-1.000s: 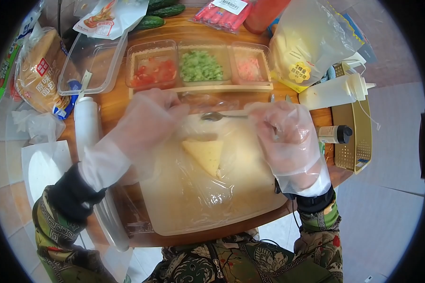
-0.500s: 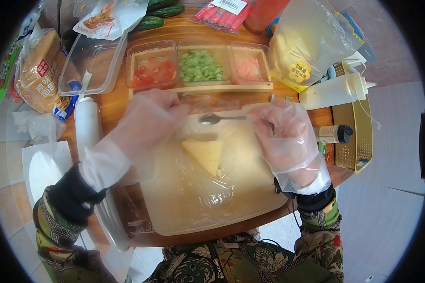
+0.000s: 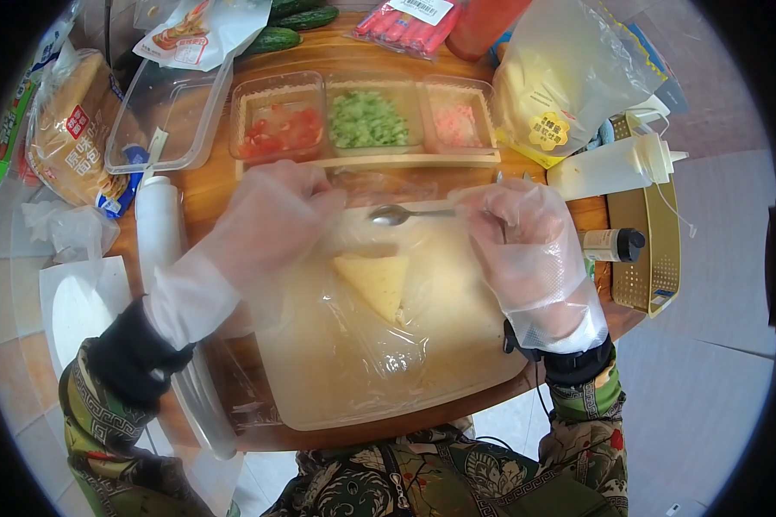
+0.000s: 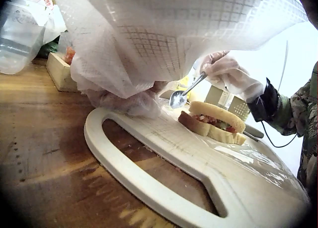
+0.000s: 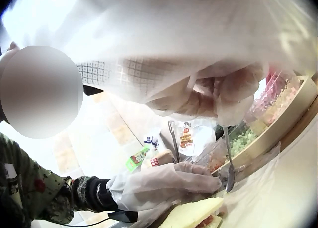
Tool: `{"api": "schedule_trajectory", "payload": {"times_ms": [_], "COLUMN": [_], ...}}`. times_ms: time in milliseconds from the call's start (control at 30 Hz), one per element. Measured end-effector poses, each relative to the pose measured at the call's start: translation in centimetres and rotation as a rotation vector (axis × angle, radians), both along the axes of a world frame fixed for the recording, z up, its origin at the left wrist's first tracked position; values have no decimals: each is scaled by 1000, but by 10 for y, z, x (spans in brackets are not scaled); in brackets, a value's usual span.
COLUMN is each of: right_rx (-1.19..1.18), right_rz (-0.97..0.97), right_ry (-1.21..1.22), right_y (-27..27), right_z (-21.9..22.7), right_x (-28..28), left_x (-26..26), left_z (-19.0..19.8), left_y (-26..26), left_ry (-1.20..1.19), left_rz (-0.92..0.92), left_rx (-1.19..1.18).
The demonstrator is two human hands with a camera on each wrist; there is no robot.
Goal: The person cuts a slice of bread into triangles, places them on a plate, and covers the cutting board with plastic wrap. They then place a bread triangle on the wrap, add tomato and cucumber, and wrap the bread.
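Observation:
In the head view, my right hand [image 3: 526, 246], in a clear plastic glove, grips a metal spoon [image 3: 391, 215] by its handle. The spoon's bowl points left, over the far part of a pale cutting board [image 3: 457, 362]. My gloved left hand [image 3: 276, 220] lies still at the board's far left corner; the right wrist view shows its fingers [image 5: 198, 182] loosely extended near the spoon bowl. Between the hands and closer to me sits a triangular sandwich half [image 3: 372, 283] on plastic film [image 3: 379, 379]. Its cut side, seen in the left wrist view, shows a red and green filling [image 4: 218, 122].
Beyond the board, a wooden holder [image 3: 366, 161] carries tubs of chopped red pieces [image 3: 283, 131], diced green vegetable [image 3: 366, 121] and pink bits [image 3: 455, 127]. Bagged bread [image 3: 78, 142] and a film roll [image 3: 159, 220] lie left; a squeeze bottle [image 3: 608, 170] and seasoning jar [image 3: 610, 245] lie right.
My right hand has turned slightly and the spoon's bowl has shifted a little, now showing more clearly. The left hand and the sandwich have stayed in place.

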State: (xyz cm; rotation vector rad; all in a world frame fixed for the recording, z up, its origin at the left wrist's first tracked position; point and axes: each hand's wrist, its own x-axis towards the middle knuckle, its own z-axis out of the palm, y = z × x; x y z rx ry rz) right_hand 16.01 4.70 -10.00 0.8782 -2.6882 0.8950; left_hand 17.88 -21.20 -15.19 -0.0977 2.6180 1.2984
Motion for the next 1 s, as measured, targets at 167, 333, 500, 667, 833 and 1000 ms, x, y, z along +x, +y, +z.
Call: {"api": "schedule_trajectory", "payload": {"times_ms": [167, 333, 500, 667, 833, 1000], "right_rx": [-55, -236, -368, -286, -215, -162], "right_rz": [-12, -90, -215, -204, -139, -148], "right_ry": [-97, -320, -687, -698, -711, -670], "right_y": [2, 8, 11, 16, 14, 14], "right_z": [6, -6, 8, 9, 12, 11], "right_x": [0, 0, 2, 1, 0, 0], "left_x": [0, 0, -1, -1, -2, -2], "left_z": [-2, -4, 1, -1, -4, -2], "left_y": [0, 0, 0, 1, 0, 0], "left_ry": [-9, 40, 8, -3, -16, 6], "left_rz": [10, 0, 5, 12, 5, -5], "left_rx": [35, 2, 14, 13, -5, -26]}}
